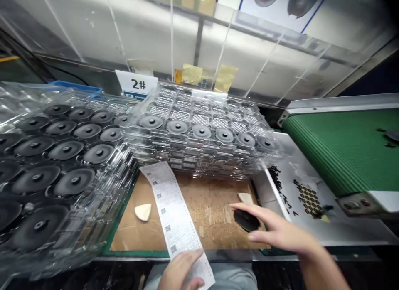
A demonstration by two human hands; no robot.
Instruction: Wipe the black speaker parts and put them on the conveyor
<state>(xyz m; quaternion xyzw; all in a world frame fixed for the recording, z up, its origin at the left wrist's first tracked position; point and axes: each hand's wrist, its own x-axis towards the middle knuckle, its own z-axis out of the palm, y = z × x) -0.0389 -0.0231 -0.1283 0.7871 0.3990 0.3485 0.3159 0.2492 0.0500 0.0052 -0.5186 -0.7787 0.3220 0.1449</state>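
My right hand [277, 232] grips a dark oval part [246, 220] between its thumb and fingers, low over the brown work board [215, 236]. At the near edge, my left hand [181, 270] is closed on the lower end of a long white label strip [168, 202] printed with small square codes. The strip runs away across the board. To its left lies a cream wedge-shaped pad [143, 212]. A second pale pad [245, 197] sits just beyond my right hand, partly hidden.
Clear tray stacks stand at left [102, 215] and behind the board [199, 153], holding black rounded parts. On the right are a green conveyor belt [352, 144] and a metal tray [330, 232] with small black pieces and brass-coloured round pieces. A "2#" sign [137, 84] stands behind.
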